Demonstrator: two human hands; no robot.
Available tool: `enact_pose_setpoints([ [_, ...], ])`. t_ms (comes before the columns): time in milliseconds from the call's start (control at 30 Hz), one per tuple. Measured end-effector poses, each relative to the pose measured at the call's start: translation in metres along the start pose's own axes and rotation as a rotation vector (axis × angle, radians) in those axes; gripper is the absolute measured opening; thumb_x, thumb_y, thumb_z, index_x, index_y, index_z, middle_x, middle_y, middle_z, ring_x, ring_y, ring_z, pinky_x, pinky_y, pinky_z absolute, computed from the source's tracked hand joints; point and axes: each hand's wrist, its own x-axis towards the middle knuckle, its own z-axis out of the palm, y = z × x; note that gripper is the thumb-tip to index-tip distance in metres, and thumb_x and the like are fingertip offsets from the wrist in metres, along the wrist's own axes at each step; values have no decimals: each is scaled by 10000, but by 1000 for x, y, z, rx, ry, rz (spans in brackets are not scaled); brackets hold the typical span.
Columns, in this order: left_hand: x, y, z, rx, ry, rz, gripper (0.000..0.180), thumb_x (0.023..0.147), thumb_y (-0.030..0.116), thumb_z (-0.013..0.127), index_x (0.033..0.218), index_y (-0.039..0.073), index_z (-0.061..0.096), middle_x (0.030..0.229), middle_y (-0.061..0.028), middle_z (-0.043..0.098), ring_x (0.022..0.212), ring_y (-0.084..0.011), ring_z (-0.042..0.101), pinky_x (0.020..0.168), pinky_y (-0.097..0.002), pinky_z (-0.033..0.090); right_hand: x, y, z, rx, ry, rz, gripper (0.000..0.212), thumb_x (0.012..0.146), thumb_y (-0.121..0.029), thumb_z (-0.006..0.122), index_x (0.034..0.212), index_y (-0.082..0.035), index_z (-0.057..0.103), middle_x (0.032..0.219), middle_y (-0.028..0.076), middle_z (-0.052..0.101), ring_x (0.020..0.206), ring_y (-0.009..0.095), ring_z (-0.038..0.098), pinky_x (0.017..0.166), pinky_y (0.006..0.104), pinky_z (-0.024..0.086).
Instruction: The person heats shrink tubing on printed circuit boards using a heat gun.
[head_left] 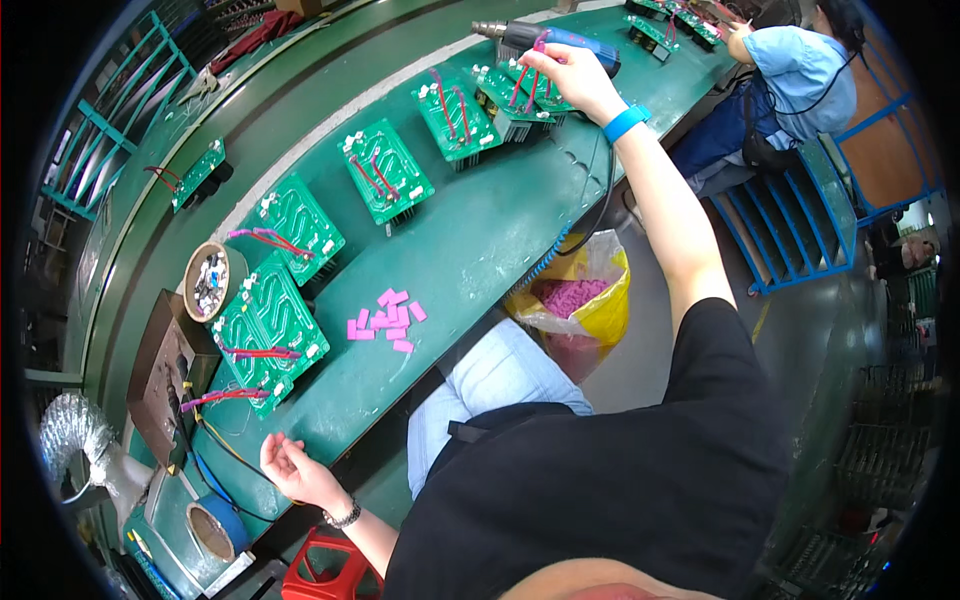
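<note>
At the far side of the bench my right hand (575, 82) pinches red wires (527, 85) with purple sleeves, which rise from a green circuit board (497, 90). Right behind those fingers lies a blue heat gun (590, 50) with a metal nozzle, partly covered by the hand. My left hand (297, 472) is palm up over the near left bench edge, fingers loosely curled and apart, with nothing visible in them. Nearest to it is a green circuit board (245, 350) with purple-tipped red wires. A loose cluster of short purple sleeves (390, 318) lies mid-bench.
Several more boards (388, 165) stand in a row along the green bench (450, 240). A round tub of small parts (210, 280), a brown metal box (160, 390) and a blue tape roll (218, 527) are at left. A yellow bag (610, 300) hangs below; a co-worker (795, 85) sits far right.
</note>
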Motion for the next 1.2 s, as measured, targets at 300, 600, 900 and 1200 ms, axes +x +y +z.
enact_pose_setpoints([
  [300,-1,-1,0,142,12,30,208,897,14,513,1104,2,530,950,-69,605,699,-92,528,636,-213,444,24,-20,-70,405,130,-40,241,859,-282,618,919,-60,688,661,-66,485,556,19,337,479,179,245],
  [600,-1,7,5,218,8,-2,201,894,9,506,1092,-4,531,942,-66,597,706,-98,521,651,-218,436,56,-3,-205,516,223,-66,159,867,-146,584,865,5,634,681,23,577,549,74,519,470,205,392],
  [900,-1,-13,-10,357,-24,-78,192,908,36,496,1094,15,535,942,-35,578,778,-85,522,682,-218,425,130,158,-233,-471,336,116,322,874,-387,550,1018,-128,678,887,75,672,854,140,600,765,288,449],
  [1200,0,-12,-6,401,34,-119,172,903,46,519,1065,0,551,865,-10,552,721,-62,470,635,-197,384,108,262,-201,-199,386,206,281,865,-316,588,942,-62,679,742,-7,615,691,66,522,638,223,415],
])
